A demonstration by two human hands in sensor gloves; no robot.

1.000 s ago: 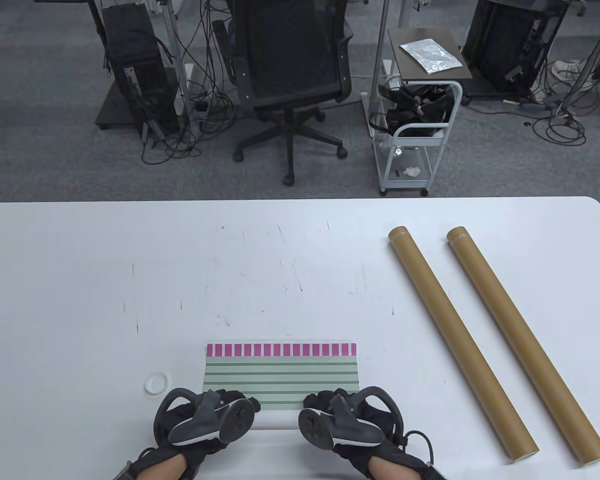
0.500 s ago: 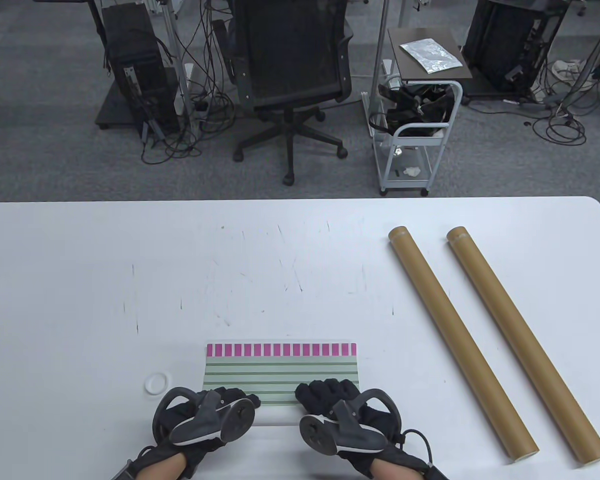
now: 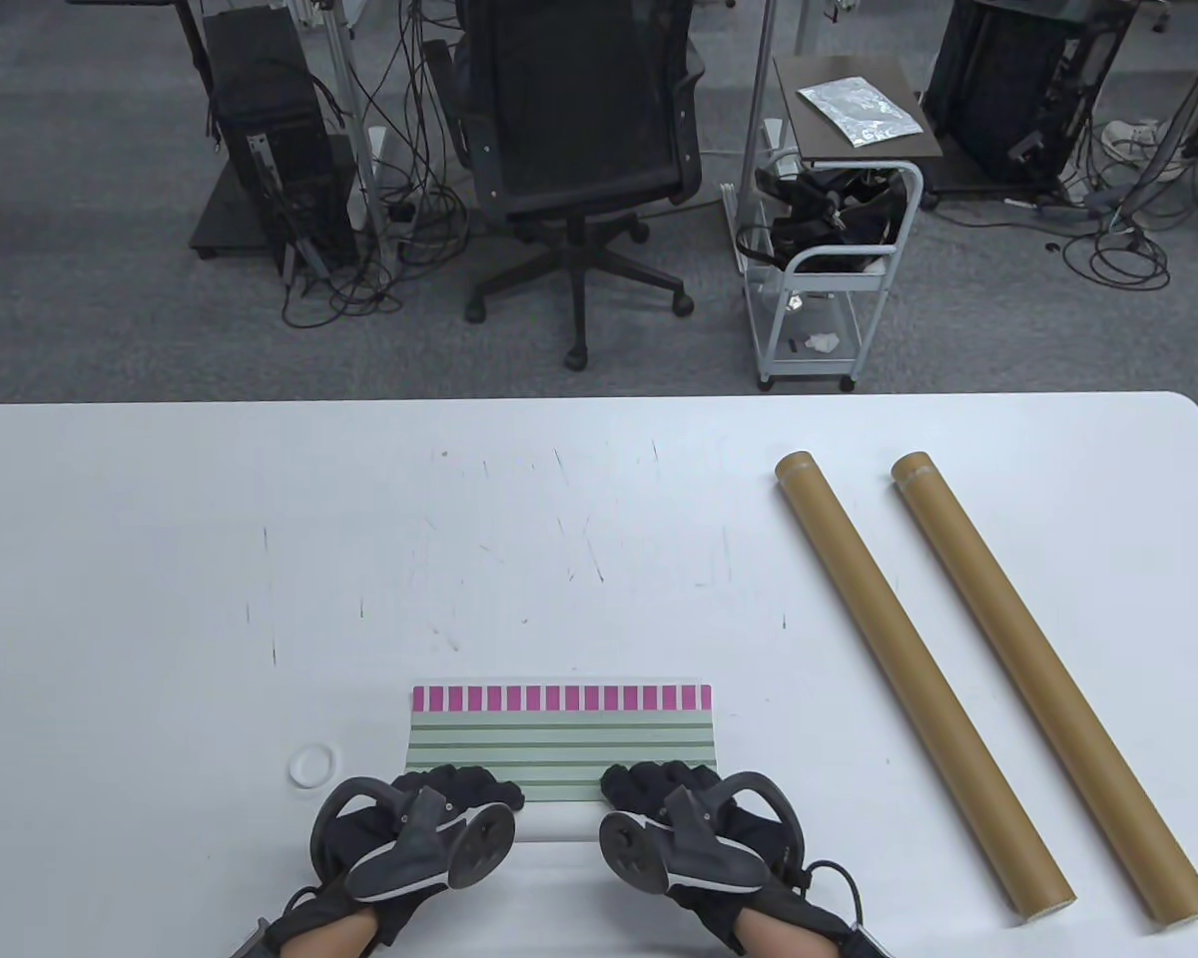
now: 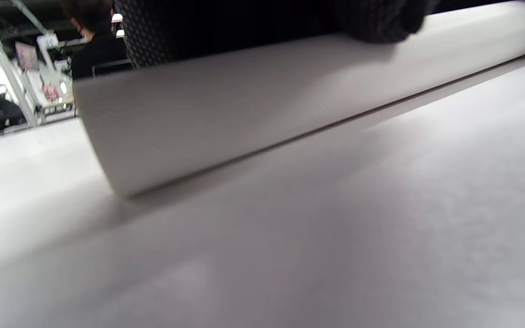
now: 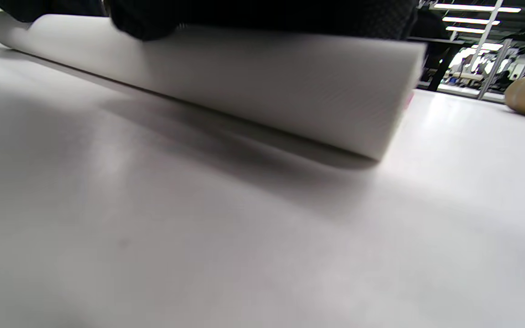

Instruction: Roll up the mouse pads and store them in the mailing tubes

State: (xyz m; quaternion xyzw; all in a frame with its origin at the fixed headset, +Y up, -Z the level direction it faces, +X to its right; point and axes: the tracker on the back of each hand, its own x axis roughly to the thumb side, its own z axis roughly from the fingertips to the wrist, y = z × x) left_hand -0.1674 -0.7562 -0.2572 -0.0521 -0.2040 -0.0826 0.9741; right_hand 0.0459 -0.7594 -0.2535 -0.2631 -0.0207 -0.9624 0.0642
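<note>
Down at the near edge of the white table (image 3: 160, 559), both gloved hands, left (image 3: 414, 828) and right (image 3: 694, 823), curl over the white rolled part of the green-striped, pink-edged mouse pad (image 3: 559, 738), gripping it, while two brown cardboard mailing tubes (image 3: 918, 679) lie well apart to the right.

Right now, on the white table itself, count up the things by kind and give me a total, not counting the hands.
Brown mailing tubes: 2, the left tube and the right tube
Striped mouse pad, partly rolled at the near edge: 1
Small white ring: 1
Total: 4
</note>
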